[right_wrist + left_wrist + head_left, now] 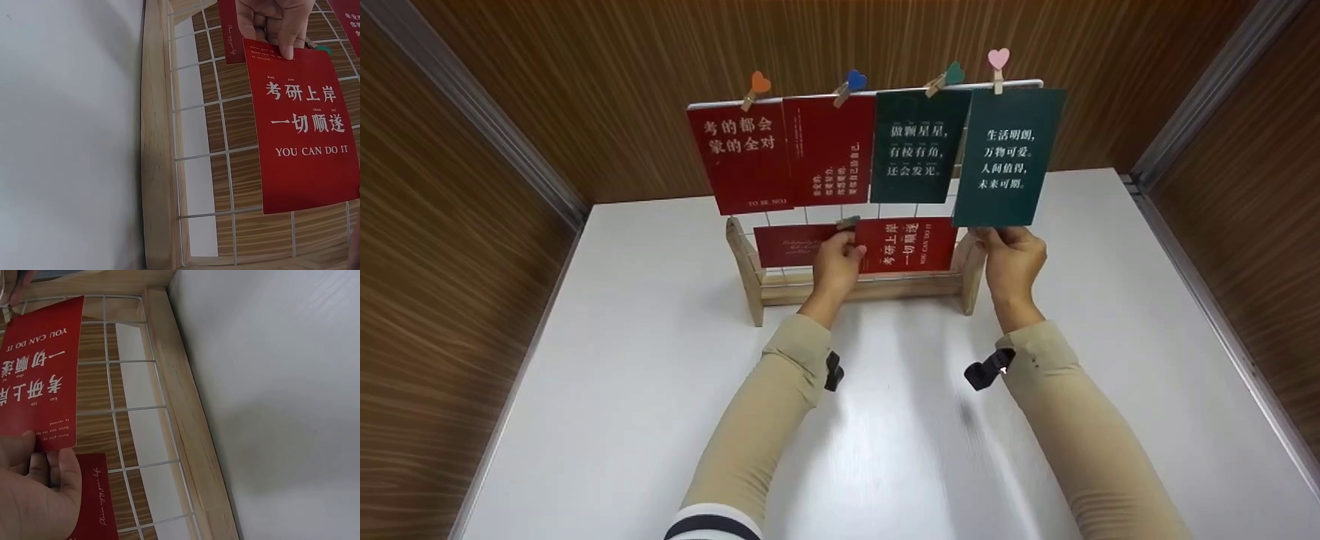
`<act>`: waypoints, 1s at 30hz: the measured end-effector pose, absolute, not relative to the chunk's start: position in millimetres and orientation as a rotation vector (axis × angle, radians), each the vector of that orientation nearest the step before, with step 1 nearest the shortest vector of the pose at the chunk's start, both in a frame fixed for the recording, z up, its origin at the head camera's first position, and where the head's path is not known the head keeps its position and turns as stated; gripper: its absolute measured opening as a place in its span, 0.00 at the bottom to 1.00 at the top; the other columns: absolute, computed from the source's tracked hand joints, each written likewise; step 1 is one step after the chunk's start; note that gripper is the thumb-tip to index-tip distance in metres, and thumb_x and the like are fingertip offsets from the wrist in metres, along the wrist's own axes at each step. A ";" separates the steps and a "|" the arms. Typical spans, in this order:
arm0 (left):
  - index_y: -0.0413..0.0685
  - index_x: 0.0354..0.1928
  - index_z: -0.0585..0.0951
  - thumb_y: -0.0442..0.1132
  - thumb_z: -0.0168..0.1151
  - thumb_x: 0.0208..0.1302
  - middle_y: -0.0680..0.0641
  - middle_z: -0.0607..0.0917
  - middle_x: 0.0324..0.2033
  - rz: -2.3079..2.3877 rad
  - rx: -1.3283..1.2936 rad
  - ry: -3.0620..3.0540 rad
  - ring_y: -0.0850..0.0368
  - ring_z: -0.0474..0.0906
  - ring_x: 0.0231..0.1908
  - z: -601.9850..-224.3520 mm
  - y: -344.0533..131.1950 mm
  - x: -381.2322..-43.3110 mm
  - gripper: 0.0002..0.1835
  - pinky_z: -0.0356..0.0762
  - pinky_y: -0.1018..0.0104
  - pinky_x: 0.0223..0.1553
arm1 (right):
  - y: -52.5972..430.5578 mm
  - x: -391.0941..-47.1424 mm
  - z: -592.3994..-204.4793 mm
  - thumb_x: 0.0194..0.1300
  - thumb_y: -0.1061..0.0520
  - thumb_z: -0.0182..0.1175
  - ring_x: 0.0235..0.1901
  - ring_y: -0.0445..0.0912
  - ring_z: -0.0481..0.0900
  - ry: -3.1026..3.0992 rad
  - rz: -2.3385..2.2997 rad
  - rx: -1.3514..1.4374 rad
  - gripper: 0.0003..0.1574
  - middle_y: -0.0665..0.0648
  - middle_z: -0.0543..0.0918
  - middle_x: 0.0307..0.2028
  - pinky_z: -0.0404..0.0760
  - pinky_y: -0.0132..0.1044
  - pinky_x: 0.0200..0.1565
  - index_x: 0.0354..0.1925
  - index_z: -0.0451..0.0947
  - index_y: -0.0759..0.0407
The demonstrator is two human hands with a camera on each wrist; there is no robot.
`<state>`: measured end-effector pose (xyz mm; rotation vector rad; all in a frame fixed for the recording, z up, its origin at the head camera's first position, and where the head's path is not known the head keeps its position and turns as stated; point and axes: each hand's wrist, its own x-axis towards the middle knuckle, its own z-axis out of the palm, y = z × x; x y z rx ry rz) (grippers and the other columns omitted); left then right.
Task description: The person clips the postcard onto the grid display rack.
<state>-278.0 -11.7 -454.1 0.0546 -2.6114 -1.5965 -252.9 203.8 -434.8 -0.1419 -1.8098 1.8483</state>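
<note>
My left hand (pixel 838 268) pinches the lower red card (pixel 919 246), marked YOU CAN DO IT, by its left edge, thumb in front. This card lies against the white wire grid of a wooden-framed rack. Close to its other end is my right hand (pixel 1015 261), fingertips partly hidden behind the hanging green card (pixel 1009 202). In the left wrist view, those fingers pinch a small wooden clothespin (pixel 7 315) at the red card's corner. Another red card (pixel 787 246) is left of my left hand. A green-topped clothespin (pixel 323 49) shows beside the left fingers.
Along the rack's top bar hang two red cards (pixel 829 165) and two green ones, held by clothespins with orange (pixel 760 82), blue, green and pink hearts. The rack's wooden base (pixel 787 294) stands on a white table (pixel 660 360). Brown wood-grain panels (pixel 615 90) enclose it.
</note>
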 end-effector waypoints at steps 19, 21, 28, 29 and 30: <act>0.38 0.44 0.81 0.34 0.58 0.66 0.45 0.80 0.29 -1.546 0.124 -2.590 0.56 0.73 0.28 -452.6 -7.5 -276.8 0.08 0.69 0.67 0.30 | 193.3 -257.8 -443.2 0.64 0.70 0.58 0.30 0.45 0.83 -1.738 1.953 -0.277 0.09 0.58 0.86 0.30 0.80 0.31 0.35 0.41 0.82 0.74; 0.38 0.44 0.82 0.34 0.58 0.67 0.45 0.81 0.29 -1.534 0.147 -2.581 0.55 0.73 0.29 -452.4 -6.3 -276.0 0.08 0.70 0.66 0.31 | 194.3 -260.9 -448.2 0.64 0.69 0.58 0.31 0.46 0.84 -1.740 1.952 -0.265 0.09 0.59 0.86 0.31 0.80 0.31 0.36 0.42 0.82 0.73; 0.38 0.42 0.83 0.34 0.59 0.66 0.45 0.83 0.28 -1.487 0.189 -2.535 0.53 0.75 0.28 -452.6 -2.0 -274.2 0.08 0.71 0.63 0.32 | 199.4 -272.5 -465.2 0.65 0.69 0.58 0.30 0.44 0.84 -1.729 1.937 -0.232 0.09 0.57 0.85 0.29 0.80 0.30 0.35 0.41 0.82 0.73; 0.38 0.41 0.83 0.34 0.59 0.66 0.45 0.83 0.28 -1.486 0.195 -2.531 0.53 0.76 0.28 -453.0 -1.7 -274.1 0.08 0.71 0.63 0.31 | 199.5 -272.6 -465.2 0.65 0.69 0.58 0.30 0.44 0.83 -1.730 1.944 -0.237 0.09 0.57 0.85 0.29 0.80 0.30 0.35 0.41 0.82 0.73; 0.38 0.41 0.83 0.35 0.59 0.65 0.45 0.83 0.28 -1.488 0.201 -2.528 0.53 0.76 0.28 -453.1 -1.5 -273.8 0.08 0.72 0.63 0.31 | 199.4 -272.6 -465.5 0.65 0.68 0.58 0.29 0.43 0.83 -1.737 1.940 -0.235 0.10 0.56 0.85 0.29 0.80 0.30 0.35 0.42 0.82 0.73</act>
